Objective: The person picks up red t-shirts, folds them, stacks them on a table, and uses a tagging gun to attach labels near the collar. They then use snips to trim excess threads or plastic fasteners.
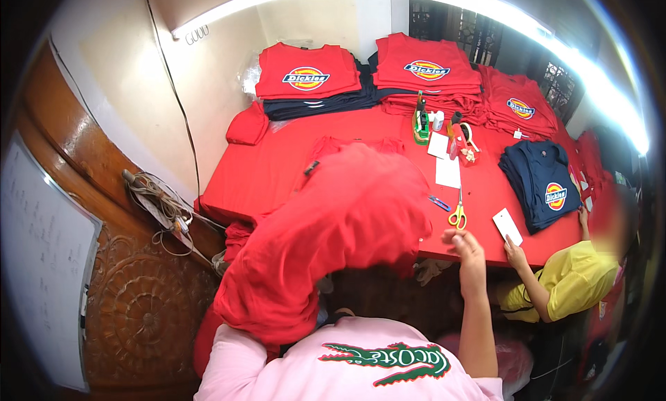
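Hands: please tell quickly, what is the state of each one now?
Left hand: hidden under the red shirt; cannot be told.
Right hand: empty, fingers loosely curled, at the table edge near the yellow scissors.

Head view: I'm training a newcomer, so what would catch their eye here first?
A bulky red cloth garment fills the centre, draped over the person's left arm, hiding that hand. Their right hand hovers open at the red table's near edge, just below yellow-handled scissors. Stacks of folded red shirts line the far side.
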{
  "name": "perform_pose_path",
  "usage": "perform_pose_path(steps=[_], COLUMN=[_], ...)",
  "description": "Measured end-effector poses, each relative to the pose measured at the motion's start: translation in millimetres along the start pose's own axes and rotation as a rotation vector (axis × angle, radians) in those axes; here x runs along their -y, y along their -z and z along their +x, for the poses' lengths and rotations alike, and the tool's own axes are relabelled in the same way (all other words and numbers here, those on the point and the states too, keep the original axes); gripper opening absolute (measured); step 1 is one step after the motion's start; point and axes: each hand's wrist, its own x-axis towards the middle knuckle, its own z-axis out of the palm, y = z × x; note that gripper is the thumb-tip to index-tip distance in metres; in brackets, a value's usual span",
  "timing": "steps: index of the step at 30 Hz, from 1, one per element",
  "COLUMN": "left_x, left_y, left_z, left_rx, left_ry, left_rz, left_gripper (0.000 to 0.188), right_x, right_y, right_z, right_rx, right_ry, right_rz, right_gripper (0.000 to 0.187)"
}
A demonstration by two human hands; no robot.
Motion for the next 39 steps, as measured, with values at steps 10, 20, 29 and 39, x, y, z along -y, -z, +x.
perform_pose_path(steps=[10,20,29,39], left_x=[7,2,11,21], left_y=[0,-24,-35,-45], left_z=[-9,18,27,41], left_rx=[-0.012,-0.005,0.035,0.074], left_ry=[0.024,0.006,0.043,0.093], left_rz=[-0.012,-0.01,-0.04,-0.046], left_gripper=[0.118,0.117,0.115,0.114], right_x=[-119,-155,-186,-181], right_y=[98,88,62,38], right_z=[60,19,-57,-22], right_rx=[-0.09,-0.083,-0.06,0.01], right_ry=[-0.234,-0.395,-0.626,-0.648], right_rz=[0.361,0.314,0.329,0.352], right_gripper=[0.031,0.035,0.039,0.043])
